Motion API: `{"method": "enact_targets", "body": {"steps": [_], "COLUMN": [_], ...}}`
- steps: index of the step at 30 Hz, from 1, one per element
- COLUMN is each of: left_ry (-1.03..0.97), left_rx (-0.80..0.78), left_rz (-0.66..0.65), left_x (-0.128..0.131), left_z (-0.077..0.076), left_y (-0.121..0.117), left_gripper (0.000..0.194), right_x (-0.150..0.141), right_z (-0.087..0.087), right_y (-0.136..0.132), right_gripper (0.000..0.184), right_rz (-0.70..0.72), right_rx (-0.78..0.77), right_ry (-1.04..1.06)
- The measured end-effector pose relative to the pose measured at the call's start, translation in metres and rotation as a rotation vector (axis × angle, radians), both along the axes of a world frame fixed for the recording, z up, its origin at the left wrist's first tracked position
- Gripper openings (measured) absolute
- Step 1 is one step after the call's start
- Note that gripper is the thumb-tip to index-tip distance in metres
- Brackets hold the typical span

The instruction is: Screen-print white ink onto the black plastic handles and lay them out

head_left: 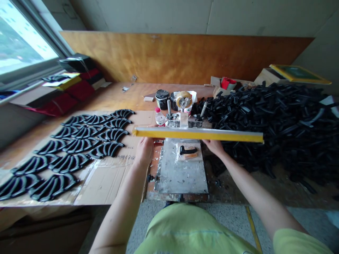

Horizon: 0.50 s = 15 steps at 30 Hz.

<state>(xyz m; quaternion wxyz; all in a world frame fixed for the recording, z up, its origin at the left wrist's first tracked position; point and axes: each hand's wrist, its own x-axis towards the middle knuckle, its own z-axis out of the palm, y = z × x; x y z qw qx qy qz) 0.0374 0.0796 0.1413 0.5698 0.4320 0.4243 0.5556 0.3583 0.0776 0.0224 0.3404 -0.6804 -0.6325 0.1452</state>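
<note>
A yellow-edged screen frame [198,134] hangs level and edge-on above a grey metal printing plate [182,173], hinged to a clamp [182,122] behind it. My left hand [144,150] reaches up to the frame's underside near its left end, fingers curled on it. My right hand [215,146] grips the frame near its middle-right. Both hands' fingertips are partly hidden by the frame. A single black curved plastic part [188,150] lies on a taped patch on the plate, between my hands.
Rows of black curved parts [79,144] lie on cardboard [111,183] at the left. A big heap of the same parts [278,120] fills the right. Ink tubs [162,98], a tape roll [184,99] and a small bottle [159,117] stand behind the clamp.
</note>
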Motion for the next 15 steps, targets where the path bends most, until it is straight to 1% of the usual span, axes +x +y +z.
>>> {"method": "enact_targets", "body": {"steps": [1, 2, 3, 4, 5, 6, 7, 8, 9, 10, 11, 12, 13, 14, 15], "left_ry": [-0.013, -0.027, -0.037, -0.036, -0.020, 0.006, 0.041, 0.054, 0.047, 0.042, 0.050, 0.090, 0.169, 0.286, 0.422], "left_rx": [-0.011, -0.029, -0.056, -0.106, -0.188, -0.294, -0.422, -0.526, -0.595, -0.639, -0.655, -0.655, -0.648, -0.631, -0.608], "left_rz": [0.024, 0.056, 0.082, 0.081, 0.043, -0.026, -0.132, -0.223, -0.284, -0.315, -0.309, -0.274, -0.222, -0.153, -0.083], "left_x": [0.005, 0.010, 0.015, 0.021, 0.027, 0.034, 0.039, 0.043, 0.045, 0.042, 0.036, 0.024, 0.007, -0.014, -0.038], "left_z": [0.000, -0.003, -0.009, -0.019, -0.031, -0.045, -0.059, -0.074, -0.087, -0.099, -0.110, -0.120, -0.129, -0.138, -0.148], "left_y": [0.003, 0.003, -0.001, -0.009, -0.019, -0.032, -0.046, -0.060, -0.071, -0.079, -0.083, -0.083, -0.080, -0.074, -0.067], "left_gripper": [0.040, 0.040, 0.041, 0.042, 0.045, 0.049, 0.053, 0.055, 0.056, 0.055, 0.053, 0.053, 0.053, 0.054, 0.057], "right_x": [-0.009, -0.020, -0.031, -0.043, -0.054, -0.066, -0.079, -0.091, -0.103, -0.112, -0.118, -0.118, -0.112, -0.099, -0.080], "right_z": [-0.009, -0.016, -0.021, -0.022, -0.022, -0.019, -0.015, -0.012, -0.008, -0.005, -0.004, -0.005, -0.007, -0.010, -0.015], "right_y": [-0.008, -0.014, -0.019, -0.024, -0.029, -0.035, -0.043, -0.051, -0.061, -0.070, -0.078, -0.084, -0.087, -0.088, -0.086], "right_gripper": [0.029, 0.033, 0.033, 0.030, 0.023, 0.017, 0.014, 0.014, 0.015, 0.017, 0.018, 0.019, 0.019, 0.020, 0.022], "right_rz": [0.111, 0.210, 0.289, 0.328, 0.326, 0.291, 0.260, 0.260, 0.294, 0.370, 0.455, 0.517, 0.536, 0.495, 0.410], "right_rx": [-0.031, -0.064, -0.098, -0.119, -0.124, -0.109, -0.079, -0.032, 0.023, 0.076, 0.117, 0.138, 0.134, 0.107, 0.056], "right_ry": [-0.040, -0.096, -0.156, -0.208, -0.242, -0.250, -0.244, -0.238, -0.236, -0.245, -0.255, -0.268, -0.284, -0.305, -0.333]}}
